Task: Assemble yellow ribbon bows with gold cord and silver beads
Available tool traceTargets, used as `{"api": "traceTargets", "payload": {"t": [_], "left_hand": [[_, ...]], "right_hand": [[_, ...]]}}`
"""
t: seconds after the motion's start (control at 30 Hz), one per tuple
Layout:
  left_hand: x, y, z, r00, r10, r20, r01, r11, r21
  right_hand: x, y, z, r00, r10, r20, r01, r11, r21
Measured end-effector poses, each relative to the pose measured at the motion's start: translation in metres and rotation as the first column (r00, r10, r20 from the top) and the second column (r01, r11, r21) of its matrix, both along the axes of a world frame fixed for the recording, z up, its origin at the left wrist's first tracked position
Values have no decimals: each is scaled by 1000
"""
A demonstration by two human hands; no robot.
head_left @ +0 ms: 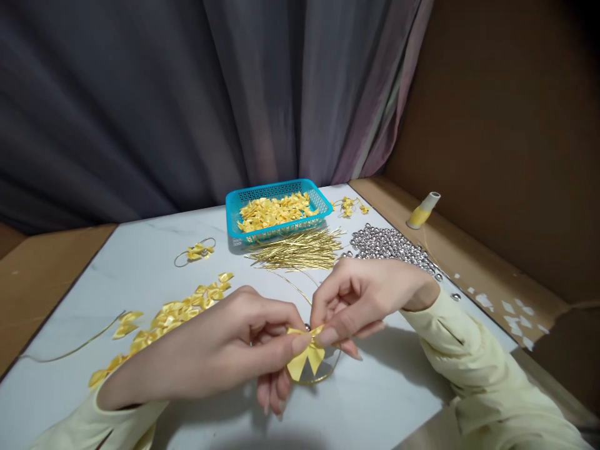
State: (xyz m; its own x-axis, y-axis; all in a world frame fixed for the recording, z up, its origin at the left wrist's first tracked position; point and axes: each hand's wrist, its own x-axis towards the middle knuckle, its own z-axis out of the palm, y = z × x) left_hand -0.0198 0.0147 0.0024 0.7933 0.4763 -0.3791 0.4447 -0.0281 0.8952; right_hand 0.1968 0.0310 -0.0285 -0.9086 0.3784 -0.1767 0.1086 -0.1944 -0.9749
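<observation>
Between my two hands is a yellow ribbon bow (307,362), its two tails hanging down. My left hand (262,337) pinches the bow's left side between thumb and fingers. From the right, my right hand (354,306) pinches the bow near its knot, thumb on the front. A small silver bead (307,327) shows at the top of the bow. Gold cord (319,380) curves in a loop below and behind the bow, and a thin end rises between the hands. How the cord is fastened at the knot is hidden by my fingertips.
Loose yellow bows (173,312) lie in a row at left. Behind the hands are a blue basket (232,219) of bows, a bundle of gold cords (300,249) and a pile of silver beads (389,242). A yellow thread spool (422,212) stands at right.
</observation>
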Motion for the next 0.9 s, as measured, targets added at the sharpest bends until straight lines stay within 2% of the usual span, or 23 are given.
{"api": "traceTargets", "payload": {"t": [0.27, 0.37, 0.43, 0.47, 0.53, 0.6, 0.7, 0.8, 0.9], "left_hand": [[-2, -1, 0, 1000, -20, 12, 20, 999, -32], [-1, -1, -1, 1000, 1, 14, 0, 999, -39], [-1, 0, -1, 1000, 7, 14, -7, 1000, -25], [-1, 0, -1, 1000, 14, 12, -14, 1000, -10], [-2, -1, -2, 999, 39, 12, -39, 997, 67], [-3, -4, -3, 998, 57, 26, -61, 981, 184], [-4, -9, -2, 997, 66, 38, -75, 946, 316], [-2, -11, 0, 998, 54, 11, -55, 933, 356], [1, -10, 2, 999, 44, -9, -36, 914, 404]], "right_hand": [[-1, 0, 4, 999, 39, -33, -42, 993, -110], [0, 1, 6, 999, 46, -9, -47, 993, -104], [2, -1, 9, 997, -19, 70, 20, 1000, -15], [4, -3, 12, 990, -91, 110, 85, 995, 58], [8, -9, 18, 951, -265, 161, 228, 949, 217], [11, -16, 25, 918, -358, 171, 292, 901, 322], [12, -24, 31, 922, -334, 194, 230, 877, 421], [9, -26, 32, 928, -298, 222, 154, 852, 500], [5, -25, 31, 937, -269, 222, 124, 850, 511]]}}
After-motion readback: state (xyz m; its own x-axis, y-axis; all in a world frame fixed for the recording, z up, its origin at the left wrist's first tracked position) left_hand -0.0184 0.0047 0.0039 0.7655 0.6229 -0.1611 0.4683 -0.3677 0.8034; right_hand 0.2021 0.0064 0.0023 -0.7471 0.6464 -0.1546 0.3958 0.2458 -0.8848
